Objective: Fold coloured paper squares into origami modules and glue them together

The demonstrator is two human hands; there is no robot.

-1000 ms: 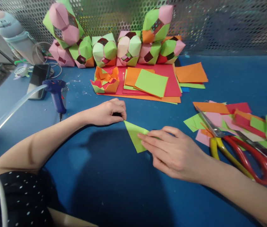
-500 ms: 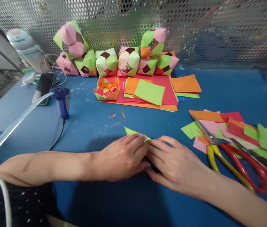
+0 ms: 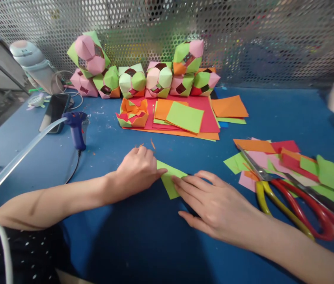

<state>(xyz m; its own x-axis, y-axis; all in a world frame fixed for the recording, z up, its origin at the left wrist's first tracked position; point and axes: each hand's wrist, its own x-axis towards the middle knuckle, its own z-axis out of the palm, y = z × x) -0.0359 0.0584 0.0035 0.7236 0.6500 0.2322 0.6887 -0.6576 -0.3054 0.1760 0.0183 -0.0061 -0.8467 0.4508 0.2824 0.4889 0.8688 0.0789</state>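
A folded light-green sheet of paper (image 3: 169,183) lies flat on the blue table in front of me. My right hand (image 3: 214,201) rests palm down with its fingers stretched out, the fingertips pressing on the sheet's right part and covering it. At the sheet's left edge is my left hand (image 3: 139,169), its fingers curled into a fist and its thumb reaching out to touch the paper. Nothing shows inside the curled fingers. Small orange paper scraps (image 3: 152,144) lie just beyond the left hand.
Folded paper balls (image 3: 132,81) line the back by the perforated metal panel (image 3: 258,43). Before them lie stacked coloured sheets (image 3: 186,117) and an orange paper piece (image 3: 133,112). Scissors (image 3: 263,173) and offcuts (image 3: 308,163) are right; a glue gun (image 3: 76,130), phone (image 3: 55,112) and bottle (image 3: 33,65) left.
My left hand has moved left, away from my right hand, and its fingers have curled. More of the green paper now shows between the hands. My right hand stays nearly in place.
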